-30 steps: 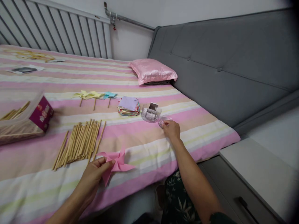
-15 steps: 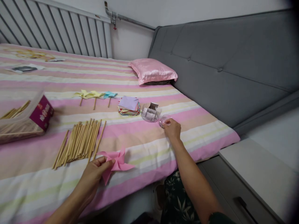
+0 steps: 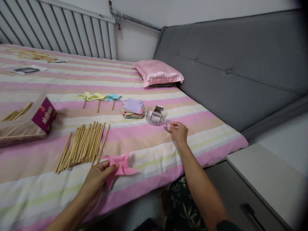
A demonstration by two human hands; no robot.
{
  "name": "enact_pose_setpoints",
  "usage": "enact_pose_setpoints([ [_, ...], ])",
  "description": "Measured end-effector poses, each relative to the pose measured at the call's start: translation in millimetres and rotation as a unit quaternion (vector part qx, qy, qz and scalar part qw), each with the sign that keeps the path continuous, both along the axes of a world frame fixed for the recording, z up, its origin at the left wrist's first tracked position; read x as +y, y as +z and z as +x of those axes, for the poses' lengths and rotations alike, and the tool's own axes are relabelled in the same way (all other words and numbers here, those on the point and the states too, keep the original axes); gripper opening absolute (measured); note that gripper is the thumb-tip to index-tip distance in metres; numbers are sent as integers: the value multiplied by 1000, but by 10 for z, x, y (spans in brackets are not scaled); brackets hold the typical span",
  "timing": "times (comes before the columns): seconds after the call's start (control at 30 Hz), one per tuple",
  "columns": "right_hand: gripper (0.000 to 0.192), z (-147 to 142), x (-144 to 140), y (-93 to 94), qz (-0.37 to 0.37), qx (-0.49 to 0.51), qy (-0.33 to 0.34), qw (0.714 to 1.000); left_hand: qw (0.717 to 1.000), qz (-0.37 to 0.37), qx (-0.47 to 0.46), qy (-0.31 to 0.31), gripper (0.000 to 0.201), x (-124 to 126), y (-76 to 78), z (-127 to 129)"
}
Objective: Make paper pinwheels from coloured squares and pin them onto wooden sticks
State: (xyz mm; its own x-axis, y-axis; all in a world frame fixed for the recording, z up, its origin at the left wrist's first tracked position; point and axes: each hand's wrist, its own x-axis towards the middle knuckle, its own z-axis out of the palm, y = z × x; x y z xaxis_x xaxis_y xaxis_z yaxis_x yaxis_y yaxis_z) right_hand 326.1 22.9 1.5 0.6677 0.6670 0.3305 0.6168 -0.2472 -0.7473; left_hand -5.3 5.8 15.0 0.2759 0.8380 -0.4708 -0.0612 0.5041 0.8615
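My left hand (image 3: 97,179) pinches the middle of a pink paper pinwheel (image 3: 121,168) that rests on the striped bedsheet (image 3: 149,147) near the front edge. My right hand (image 3: 180,132) reaches out to a small clear lid (image 3: 168,123), fingertips closed over it; whether it grips something tiny I cannot make out. Just left of that lid stands a clear round container (image 3: 156,116) holding small silvery pieces and a little box.
A pile of wooden sticks (image 3: 83,145) lies left of the pinwheel. Behind it are three finished pinwheels (image 3: 98,98) and a stack of coloured paper (image 3: 133,109). A box with more sticks (image 3: 26,120) sits at left. A pink pillow (image 3: 158,73) leans by the grey headboard (image 3: 231,70).
My right hand has shifted slightly over the clear lid, fingers curling on it. My left hand keeps its hold on the pink pinwheel.
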Motion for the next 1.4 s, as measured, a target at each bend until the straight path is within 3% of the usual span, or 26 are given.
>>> enact_pose_setpoints([
  [0.17,32,-134,-50,71,51,8,45,998,999,23,8,26,25,-5,-1,14],
  [0.37,21,-694,-111,-31,16,38,277,960,995,74,46,46,30,-20,-52,14],
  [0.53,29,-920,-137,-124,-30,52,364,929,995,76,49,31,30,-43,-38,15],
  [0.7,33,-866,-133,-150,-22,33,357,933,996,73,35,40,31,-52,-5,35],
  [0.9,19,-837,-215,-118,-13,-35,344,938,996,70,27,38,28,-43,-23,35],
  [1.0,11,-861,-264,-108,-32,-72,344,936,997,70,30,33,27,-43,-28,37],
  [1.4,15,-994,-159,-149,-108,-134,320,932,995,78,49,25,27,-52,-37,6],
])
